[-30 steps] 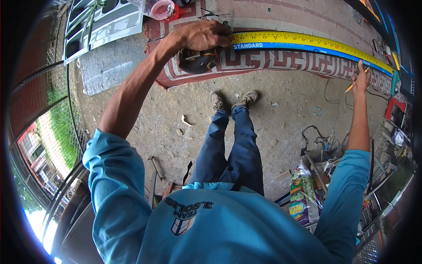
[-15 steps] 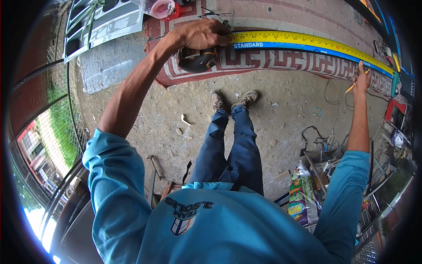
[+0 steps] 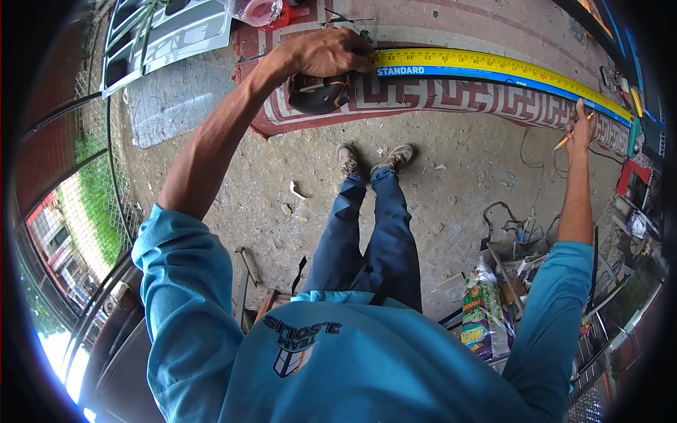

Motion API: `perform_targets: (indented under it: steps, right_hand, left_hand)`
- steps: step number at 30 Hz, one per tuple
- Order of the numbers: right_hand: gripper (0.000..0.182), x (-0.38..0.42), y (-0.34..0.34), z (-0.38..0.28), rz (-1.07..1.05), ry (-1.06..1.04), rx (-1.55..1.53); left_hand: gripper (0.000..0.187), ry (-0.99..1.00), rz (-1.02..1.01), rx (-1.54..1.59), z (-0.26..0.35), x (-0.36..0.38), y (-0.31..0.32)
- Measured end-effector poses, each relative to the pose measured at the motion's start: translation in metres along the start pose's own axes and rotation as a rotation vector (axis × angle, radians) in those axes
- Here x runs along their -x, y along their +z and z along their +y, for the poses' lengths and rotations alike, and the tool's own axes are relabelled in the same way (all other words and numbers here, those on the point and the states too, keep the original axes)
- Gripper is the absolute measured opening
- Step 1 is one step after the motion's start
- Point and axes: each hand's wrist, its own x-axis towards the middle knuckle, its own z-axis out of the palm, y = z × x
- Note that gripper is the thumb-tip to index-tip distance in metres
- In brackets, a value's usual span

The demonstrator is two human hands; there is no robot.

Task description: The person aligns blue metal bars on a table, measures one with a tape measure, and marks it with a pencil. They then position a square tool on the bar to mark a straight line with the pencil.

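Note:
A yellow tape measure blade [image 3: 465, 62] stretches along a long blue strip [image 3: 437, 72] printed "STANDARD". My left hand [image 3: 328, 53] is closed over the blade at its left end. The dark tape measure case [image 3: 319, 95] hangs just under that hand, partly hidden by it. Over at the right, my right hand [image 3: 580, 130] pinches an orange pencil [image 3: 562, 143], its raised finger reaching the lower edge of the blue strip. The strip and blade lie on a surface with a red and white patterned cover [image 3: 423, 99].
A grey metal frame with openings [image 3: 187, 35] and a red container [image 3: 271, 15] stand at the upper left. On the ground are a curved white scrap [image 3: 297, 190], a black cable [image 3: 501, 206] and a colourful plastic sack [image 3: 485, 314]. Clutter lines the right side.

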Motion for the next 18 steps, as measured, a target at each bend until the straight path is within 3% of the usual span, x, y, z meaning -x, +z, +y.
perform_targets:
  steps: [9, 11, 18]
  right_hand:
    - [0.041, -0.002, -0.002, 0.002, -0.003, -0.019, -0.026]
    - [0.083, -0.008, -0.006, 0.004, -0.083, 0.011, -0.021]
    - [0.08, -0.006, -0.005, 0.003, -0.055, 0.02, -0.038]
  left_hand:
    - [0.049, -0.026, -0.028, -0.082, 0.001, -0.001, 0.001]
    - [0.049, -0.029, 0.041, -0.023, 0.003, 0.001, 0.003]
    - [0.049, -0.037, 0.013, -0.034, -0.001, -0.001, 0.003]
